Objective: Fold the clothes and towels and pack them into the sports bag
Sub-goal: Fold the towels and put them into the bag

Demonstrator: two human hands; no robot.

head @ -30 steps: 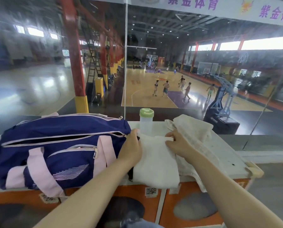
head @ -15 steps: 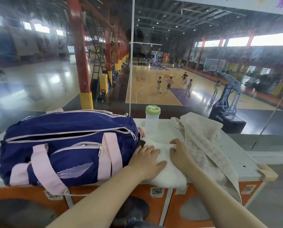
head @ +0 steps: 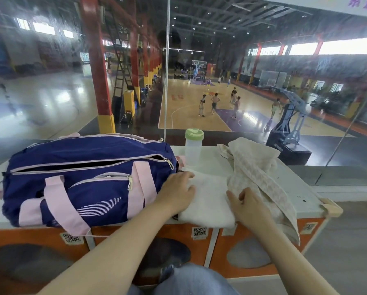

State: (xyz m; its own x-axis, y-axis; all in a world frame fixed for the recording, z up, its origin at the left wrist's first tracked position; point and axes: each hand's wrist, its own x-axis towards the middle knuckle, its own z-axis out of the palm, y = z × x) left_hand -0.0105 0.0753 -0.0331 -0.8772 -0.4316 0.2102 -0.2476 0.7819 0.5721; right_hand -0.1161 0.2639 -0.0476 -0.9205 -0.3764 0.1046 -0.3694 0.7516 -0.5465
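A navy sports bag (head: 86, 177) with pink straps lies on the left of the white counter (head: 293, 184), its top zip open. Beside it lies a folded white towel (head: 210, 201). My left hand (head: 178, 193) rests flat on the towel's left part, next to the bag's end. My right hand (head: 249, 206) lies on the towel's right edge, fingers lightly bent. A crumpled beige patterned cloth (head: 257, 169) sits to the right and hangs over the counter's front edge.
A clear bottle with a green lid (head: 193, 146) stands behind the towel. A glass wall rises right behind the counter, with a basketball court below. Orange locker fronts (head: 225, 237) are under the counter. My knee in jeans (head: 191, 279) is at the bottom.
Both hands slid toward me over the white towel, flattening it. The right hand moved from the towel's far edge to its near right side. The view shifted slightly.
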